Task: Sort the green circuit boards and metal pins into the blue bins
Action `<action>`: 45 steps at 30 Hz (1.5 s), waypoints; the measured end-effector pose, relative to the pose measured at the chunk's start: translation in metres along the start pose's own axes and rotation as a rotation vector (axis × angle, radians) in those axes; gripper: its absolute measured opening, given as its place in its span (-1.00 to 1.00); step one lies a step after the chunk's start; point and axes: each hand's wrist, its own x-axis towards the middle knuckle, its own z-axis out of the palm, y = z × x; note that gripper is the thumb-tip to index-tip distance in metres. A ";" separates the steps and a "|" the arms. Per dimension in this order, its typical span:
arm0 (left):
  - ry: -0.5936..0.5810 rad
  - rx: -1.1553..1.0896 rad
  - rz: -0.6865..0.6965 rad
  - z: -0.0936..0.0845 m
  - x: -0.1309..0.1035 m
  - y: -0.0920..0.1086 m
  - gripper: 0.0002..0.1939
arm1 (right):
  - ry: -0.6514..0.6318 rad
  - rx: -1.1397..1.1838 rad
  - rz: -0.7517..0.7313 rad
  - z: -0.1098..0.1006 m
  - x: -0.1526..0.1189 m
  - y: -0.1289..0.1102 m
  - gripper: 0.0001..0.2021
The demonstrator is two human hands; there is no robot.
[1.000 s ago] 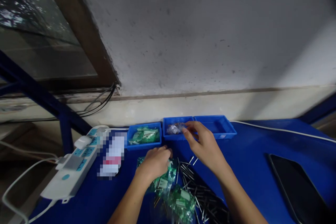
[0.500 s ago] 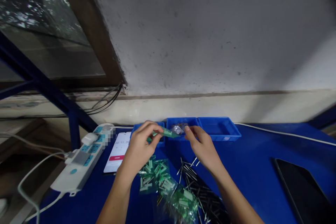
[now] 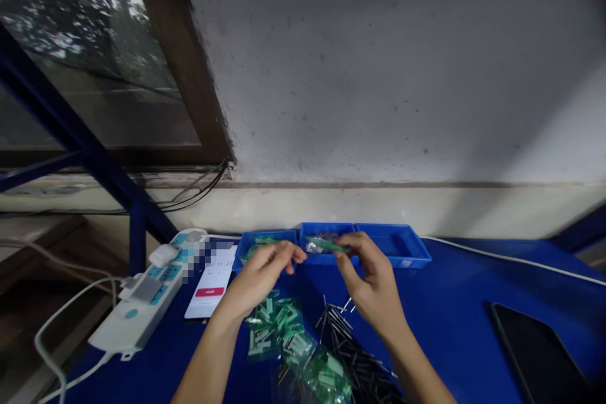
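My right hand [image 3: 372,271] pinches a small green plastic packet [image 3: 326,243] between thumb and fingers, over the middle blue bin. My left hand [image 3: 269,265] hovers just left of it in front of the left blue bin [image 3: 242,251], fingers loosely curled and slightly apart, with nothing visible in them. The middle blue bin [image 3: 326,227] has clear plastic packets in it, partly hidden by the green one. Below my hands lie several green bags of small pale pieces [image 3: 279,322]. Beside them is a pile of dark rods with silvery ends [image 3: 355,353].
A right-hand blue bin [image 3: 395,245] stands against the wall. On the left are a lit phone [image 3: 208,290] and a white power strip [image 3: 137,306] with plugs and cables. A dark phone or tablet [image 3: 540,347] lies at the right. A white cable runs along the back.
The green packet, earlier held by my left hand and stretching toward the right, is now in my right hand alone. My left hand has let go of it. The view has tilted slightly upward.
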 end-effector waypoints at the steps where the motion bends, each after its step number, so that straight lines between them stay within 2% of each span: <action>1: 0.023 -0.092 -0.049 0.001 0.000 0.000 -0.53 | -0.020 -0.043 -0.074 -0.001 -0.001 -0.001 -0.87; 3: 0.072 -0.195 -0.109 0.003 -0.001 0.001 -0.52 | -0.065 -0.107 -0.180 -0.001 -0.003 -0.002 -0.80; 6: 0.103 -0.075 -0.043 0.006 -0.003 0.004 -0.71 | -0.091 -0.136 -0.175 0.002 -0.003 0.002 -0.76; 8: 0.186 0.131 0.084 0.008 -0.004 0.006 -0.80 | -0.095 -0.087 -0.015 0.003 -0.001 0.005 -0.80; 10: 0.264 0.335 0.226 0.010 -0.004 0.008 -0.86 | -0.135 0.044 0.242 0.004 0.002 0.008 -0.76; 13: 0.208 0.499 0.400 0.015 -0.005 0.010 -0.87 | -0.191 0.335 0.574 0.003 0.004 0.009 -0.57; 15: 0.147 0.525 0.442 0.018 -0.005 0.011 -0.84 | -0.157 0.409 0.630 0.002 0.005 0.008 -0.57; 18: 0.107 0.444 0.343 0.019 -0.004 0.011 -0.83 | -0.100 0.268 0.492 0.002 0.004 0.005 -0.71; 20: 0.098 0.287 0.217 0.018 -0.004 0.009 -0.82 | -0.101 0.125 0.303 0.002 0.003 0.003 -0.80; 21: 0.100 0.199 0.155 0.017 -0.004 0.008 -0.74 | -0.116 0.058 0.192 0.002 0.002 0.001 -0.82; 23: 0.114 0.059 0.056 0.014 -0.003 0.005 -0.59 | -0.170 -0.059 -0.028 0.004 -0.001 -0.001 -0.76; 25: 0.113 0.006 -0.010 0.010 -0.002 0.003 -0.60 | -0.239 -0.145 -0.176 0.006 -0.004 -0.002 -0.67; 28: 0.139 0.114 -0.016 0.001 0.001 0.000 -0.69 | -0.276 -0.201 -0.217 0.010 -0.007 -0.003 -0.67; 31: 0.375 0.458 0.003 -0.017 0.003 -0.008 -0.70 | -0.167 -0.178 -0.146 0.009 -0.006 -0.004 -0.92; 32: 0.422 0.573 -0.004 -0.025 0.002 -0.012 -0.71 | -0.123 -0.166 -0.131 0.007 -0.005 -0.004 -0.95; 33: 0.420 0.668 -0.019 -0.033 0.001 -0.018 -0.69 | -0.086 -0.157 -0.124 0.005 -0.003 -0.004 -0.86; 34: 0.357 0.734 -0.039 -0.040 -0.001 -0.023 -0.67 | -0.057 -0.153 -0.124 0.002 -0.002 -0.004 -0.80; 36: 0.152 0.804 -0.099 -0.052 -0.007 -0.033 -0.56 | -0.018 -0.161 -0.124 -0.003 0.001 -0.004 -0.77; 38: -0.025 0.824 -0.159 -0.053 -0.012 -0.037 -0.51 | 0.008 -0.174 -0.122 -0.005 0.002 -0.004 -0.77; 40: -0.168 0.787 -0.169 -0.043 -0.013 -0.035 -0.58 | 0.017 -0.179 -0.125 -0.005 0.001 -0.004 -0.76; 42: -0.305 0.709 -0.130 -0.024 -0.010 -0.031 -0.65 | 0.025 -0.171 -0.130 -0.003 0.000 -0.003 -0.72; 45: -0.485 0.694 -0.132 0.005 -0.002 -0.029 -0.60 | 0.077 -0.146 -0.117 -0.001 -0.001 -0.002 -0.63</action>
